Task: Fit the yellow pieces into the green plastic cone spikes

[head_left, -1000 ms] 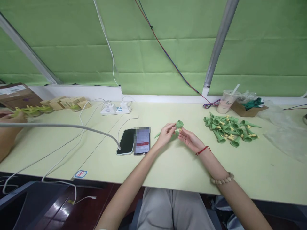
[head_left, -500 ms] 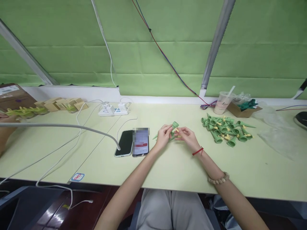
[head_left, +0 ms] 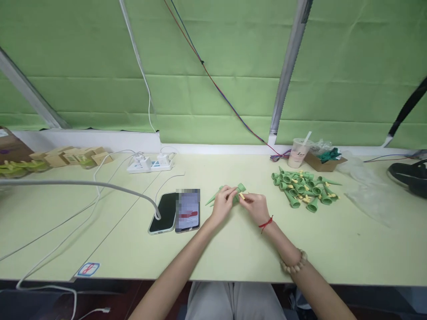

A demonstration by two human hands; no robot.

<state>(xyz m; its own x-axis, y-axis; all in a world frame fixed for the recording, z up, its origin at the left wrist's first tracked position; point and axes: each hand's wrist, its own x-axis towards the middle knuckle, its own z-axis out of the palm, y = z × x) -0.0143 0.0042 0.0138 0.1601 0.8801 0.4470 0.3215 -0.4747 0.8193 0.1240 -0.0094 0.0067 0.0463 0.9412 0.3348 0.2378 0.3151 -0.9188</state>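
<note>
My left hand (head_left: 224, 201) is closed around a green plastic cone (head_left: 240, 187), its open end facing up and right. A small yellow piece (head_left: 242, 195) sits against the cone, pinched by the fingers of my right hand (head_left: 255, 206). Green tips of cones (head_left: 211, 200) stick out to the left of my left hand; whether all belong to held pieces I cannot tell. To the right lies a pile of green cones (head_left: 312, 207) with small yellow pieces (head_left: 306, 199) among them.
Two phones (head_left: 167, 213) (head_left: 187, 211) lie left of my hands, a grey cable arching over one. Behind them is a power strip (head_left: 150, 166). A drink cup (head_left: 298, 153), a cardboard box (head_left: 322, 163) and clear plastic bags (head_left: 367, 200) are at right; small boxes (head_left: 56, 158) at far left.
The camera view has shifted, so the scene sits lower and further left. My right fingers have closed in and now pinch the yellow piece at the cone.
</note>
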